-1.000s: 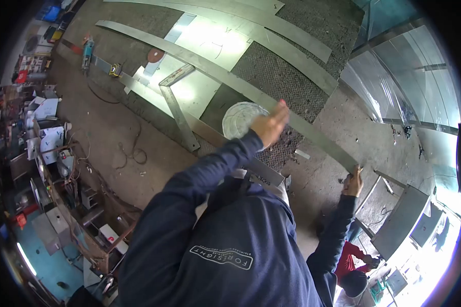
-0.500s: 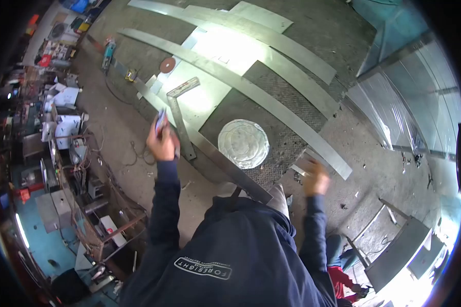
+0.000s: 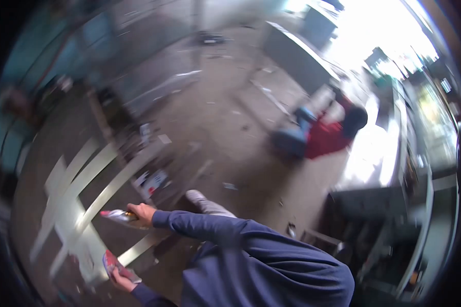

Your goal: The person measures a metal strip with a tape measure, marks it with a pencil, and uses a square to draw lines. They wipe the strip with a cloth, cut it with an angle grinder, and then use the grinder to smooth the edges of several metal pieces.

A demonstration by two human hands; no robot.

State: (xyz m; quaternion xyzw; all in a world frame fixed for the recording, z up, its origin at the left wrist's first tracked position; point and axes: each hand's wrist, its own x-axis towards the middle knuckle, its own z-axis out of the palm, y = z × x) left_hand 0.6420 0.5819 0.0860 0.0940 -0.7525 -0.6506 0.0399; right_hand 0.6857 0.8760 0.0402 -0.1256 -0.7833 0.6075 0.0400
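My left hand (image 3: 121, 279) is closed on a red, flat-looking object (image 3: 110, 262), with something pale beneath the fingers. The object's kind is too blurred to tell. Above it, my right arm stretches leftward. My right hand (image 3: 142, 215) grips a silvery, elongated object with a red tip (image 3: 119, 215); a yellowish part shows beside the fingers. Long pale metal strips (image 3: 109, 192) lie behind both hands, some crossing a bright metal sheet (image 3: 89, 240).
A person in red (image 3: 330, 134) crouches beside a large grey panel or box (image 3: 299, 56). Small scraps and a white-and-red item (image 3: 151, 183) lie on the floor (image 3: 230, 133). Dark metal frames (image 3: 369, 215) stand at the right. Much of the view is motion-blurred.
My head and body have turned sharply to the right, so the strips now appear at lower left and the person in red is nearer the middle. Both hands are now closer together.
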